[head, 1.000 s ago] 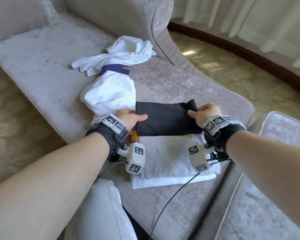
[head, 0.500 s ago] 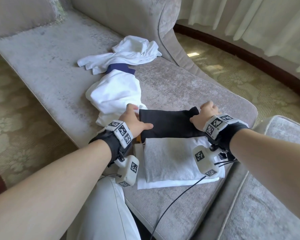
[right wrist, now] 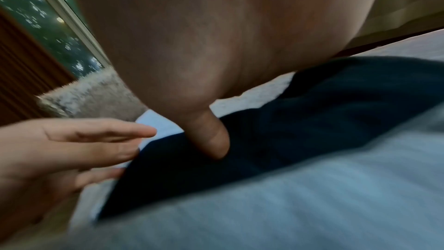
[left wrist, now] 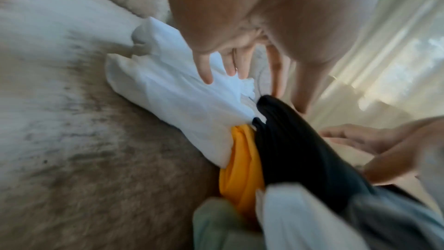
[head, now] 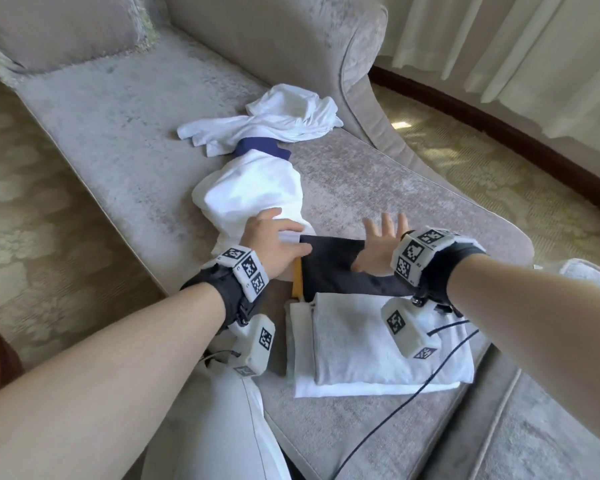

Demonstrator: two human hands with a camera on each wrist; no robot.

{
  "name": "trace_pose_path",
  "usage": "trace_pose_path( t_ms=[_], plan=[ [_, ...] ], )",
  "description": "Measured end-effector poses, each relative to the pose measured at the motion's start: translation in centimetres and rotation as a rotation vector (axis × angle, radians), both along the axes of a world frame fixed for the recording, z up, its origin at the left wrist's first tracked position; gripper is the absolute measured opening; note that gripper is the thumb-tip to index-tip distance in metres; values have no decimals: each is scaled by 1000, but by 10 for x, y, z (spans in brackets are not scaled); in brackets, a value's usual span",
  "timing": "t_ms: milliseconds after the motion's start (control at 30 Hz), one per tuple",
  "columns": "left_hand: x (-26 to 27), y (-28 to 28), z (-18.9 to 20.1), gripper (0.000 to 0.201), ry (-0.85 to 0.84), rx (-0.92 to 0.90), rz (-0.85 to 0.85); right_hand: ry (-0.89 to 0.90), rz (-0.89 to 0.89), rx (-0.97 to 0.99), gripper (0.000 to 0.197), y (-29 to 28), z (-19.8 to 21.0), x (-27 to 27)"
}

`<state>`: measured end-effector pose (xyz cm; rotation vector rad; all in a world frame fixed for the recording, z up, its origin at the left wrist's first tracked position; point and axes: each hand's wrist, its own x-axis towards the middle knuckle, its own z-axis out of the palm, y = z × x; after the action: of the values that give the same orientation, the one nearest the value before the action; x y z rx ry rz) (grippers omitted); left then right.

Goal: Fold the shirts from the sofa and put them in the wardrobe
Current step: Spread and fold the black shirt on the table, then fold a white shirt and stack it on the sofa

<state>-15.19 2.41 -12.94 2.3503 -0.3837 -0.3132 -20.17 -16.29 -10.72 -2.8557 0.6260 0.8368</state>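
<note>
A folded black shirt [head: 329, 271] lies on the sofa seat [head: 125, 126], at the far end of a stack of folded shirts: a grey shirt [head: 354, 337] on a white one [head: 368, 386], with an orange shirt [head: 297, 284] peeking out at the left. My left hand [head: 274, 240] rests with straight fingers on a loose white shirt with a navy collar [head: 253, 188], thumb at the black shirt's left edge. My right hand [head: 378, 247] is over the black shirt with fingers spread, its thumb [right wrist: 213, 138] touching the cloth [right wrist: 300, 130]. A crumpled white shirt [head: 288, 116] lies farther back.
A cushion [head: 59, 26] sits at the sofa's far left end, and the curved backrest [head: 284, 39] rises behind the shirts. Patterned carpet [head: 42, 216] runs along the left, and curtains [head: 516, 53] hang at the right. A second upholstered seat [head: 551, 445] is at lower right.
Both hands held the black shirt's far corners and brought it down onto the stack. They have let go now, and their fingers are straight and spread.
</note>
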Motion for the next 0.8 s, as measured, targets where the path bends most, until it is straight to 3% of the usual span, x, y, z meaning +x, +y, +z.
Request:
trace_pose_path(
  t_ms=[67,133,200,300,333,400,467,533,633,700,800],
  plan=[
    [12,15,5,41,-41,38,116,-89,19,62,76,17,17,21],
    [25,35,3,40,81,144,229,-70,118,120,63,41,31,39],
    [33,52,-3,50,243,225,208,10,224,149,45,73,40,53],
    [40,68,-11,68,390,96,168,76,304,137,42,111,36,64],
    [40,72,-12,63,377,51,153,86,344,129,42,119,30,66],
    [38,78,-14,29,311,16,163,124,348,163,39,131,19,67],
    [38,89,-15,23,270,-30,181,123,291,192,35,136,4,72],
    [36,98,-9,16,243,-94,225,8,229,193,35,135,-1,73],
    [40,112,2,27,175,-185,330,-215,138,197,40,139,7,77],
    [41,119,17,19,101,-245,427,-372,62,225,34,145,18,79],
    [41,133,49,18,-36,-286,583,-566,88,271,34,167,44,81]
  ],
)
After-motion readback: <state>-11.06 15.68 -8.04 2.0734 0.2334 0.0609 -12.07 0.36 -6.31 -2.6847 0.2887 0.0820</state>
